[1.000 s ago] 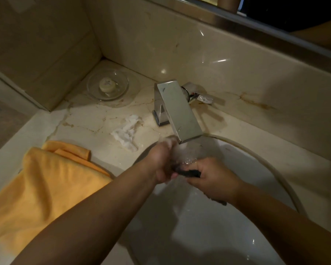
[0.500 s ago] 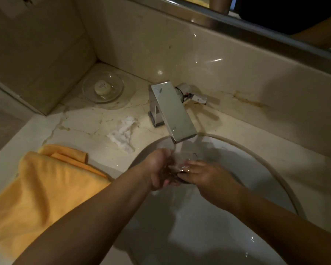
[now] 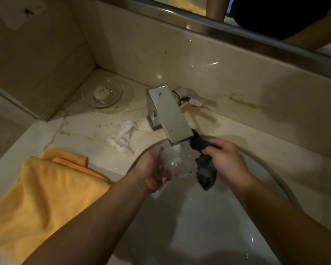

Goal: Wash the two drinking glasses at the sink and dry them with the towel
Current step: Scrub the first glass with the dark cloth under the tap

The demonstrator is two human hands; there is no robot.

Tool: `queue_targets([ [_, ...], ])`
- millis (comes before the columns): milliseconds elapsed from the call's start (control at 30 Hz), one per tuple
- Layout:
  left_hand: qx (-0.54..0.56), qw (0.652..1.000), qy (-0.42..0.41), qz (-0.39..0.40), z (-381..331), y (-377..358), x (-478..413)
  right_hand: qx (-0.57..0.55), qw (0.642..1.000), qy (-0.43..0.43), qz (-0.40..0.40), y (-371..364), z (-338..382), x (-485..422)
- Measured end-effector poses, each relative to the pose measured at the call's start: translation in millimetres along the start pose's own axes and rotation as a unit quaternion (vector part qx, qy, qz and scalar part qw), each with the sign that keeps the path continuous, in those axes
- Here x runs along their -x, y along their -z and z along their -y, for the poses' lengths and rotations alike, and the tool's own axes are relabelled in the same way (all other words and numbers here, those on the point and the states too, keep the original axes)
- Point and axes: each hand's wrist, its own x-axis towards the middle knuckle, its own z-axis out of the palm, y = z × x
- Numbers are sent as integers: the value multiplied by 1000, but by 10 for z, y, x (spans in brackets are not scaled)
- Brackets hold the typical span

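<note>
Marble counter (image 3: 96, 131) holds orange towel (image 3: 46, 188) beside white sink (image 3: 208, 226).

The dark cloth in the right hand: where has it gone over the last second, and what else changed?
The right hand, still gripping the dark cloth, has pulled it rightward off the glass; it now hangs beside it. The left hand keeps holding the glass under the running faucet. The orange towel and soap dish stayed put.

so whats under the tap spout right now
A clear glass, held in the left hand, with water running onto it. The right hand grips a dark cloth just beside it. The basin directly beneath them is covered.
</note>
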Motion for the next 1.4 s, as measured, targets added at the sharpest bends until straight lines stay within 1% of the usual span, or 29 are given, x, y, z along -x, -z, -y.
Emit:
queue_targets([
  [67, -14, 999, -29, 7, 11, -28, -4, -84, 988, -88, 90, -72, -29, -50],
  [100, -29, 999, -39, 5, 3, -57, 17, -108, 977, -110, 150, -105, -56, -51],
  [167, -61, 996, -57, -14, 8, -119, -1, -79, 963, -109, 232, -150, -124, -92],
  [233, -90, 989, -99, -59, 14, -185, -28, -20, 970, -93, 224, -181, -176, -103],
  [267, -103, 981, -132, -93, 23, -215, -38, -26, 973, -102, 207, -204, -210, -96],
  [333, -124, 952, -245, -135, 62, -249, -41, -110, 958, -174, 202, -259, -283, -10],
  [400, -143, 912, -362, -128, 91, -260, -10, -191, 929, -242, 207, -303, -318, 126],
  [433, -155, 902, -383, -122, 99, -264, 26, -214, 923, -246, 205, -334, -357, 160],
  [467, -159, 904, -378, -118, 98, -253, 19, -217, 928, -238, 190, -371, -354, 182],
  [500, -154, 922, -335, -117, 89, -236, 12, -168, 949, -217, 151, -402, -362, 159],
  [567, -120, 971, -170, -115, 75, -232, -19, 17, 991, -120, 51, -420, -416, 20],
  [600, -114, 981, -109, -110, 68, -230, -27, 113, 991, -65, 30, -418, -428, -28],
  [633, -122, 982, -92, -112, 58, -232, -38, 168, 985, -16, 23, -418, -420, -34],
  [667, -134, 978, -106, -121, 51, -237, -58, 173, 985, 5, 15, -431, -425, -23],
  [700, -155, 968, -147, -132, 52, -256, -63, 156, 988, 7, 5, -411, -446, 5],
  [733, -167, 955, -203, -135, 54, -267, -83, 86, 996, -22, -3, -390, -452, 46],
  [767, -168, 941, -268, -119, 56, -272, -74, -9, 995, -95, 5, -399, -445, 76],
  [800, -162, 928, -324, -90, 70, -275, -55, -114, 975, -182, 51, -411, -434, 129],
  [833, -154, 917, -363, -59, 100, -289, -19, -175, 954, -230, 75, -407, -426, 186],
  [867, -143, 913, -380, -44, 152, -294, -3, -187, 950, -237, 78, -430, -455, 162],
  [900, -127, 920, -368, -46, 193, -296, 8, -145, 963, -221, 58, -439, -469, 130],
  [967, -80, 950, -295, -68, 240, -277, -14, -50, 984, -169, -6, -458, -501, 51],
  [1000, -55, 960, -264, -73, 237, -283, -15, -45, 987, -152, -19, -477, -498, 54],
  [1067, -12, 966, -244, -84, 221, -306, -14, -98, 985, -139, -7, -490, -499, 101],
  [1133, 57, 968, -234, -72, 265, -388, 17, -184, 971, -155, 11, -515, -487, 170],
  [1200, 122, 978, -169, -27, 393, -466, 59, -206, 968, -140, 1, -553, -485, 219],
  [1267, 126, 985, -113, 2, 463, -492, 93, -172, 977, -122, -2, -531, -503, 230],
  [1300, 99, 988, -118, 5, 460, -469, 78, -130, 984, -118, 8, -499, -514, 231],
  [1400, 26, 981, -188, -23, 347, -328, 53, 15, 989, -101, 104, -309, -552, 253],
])
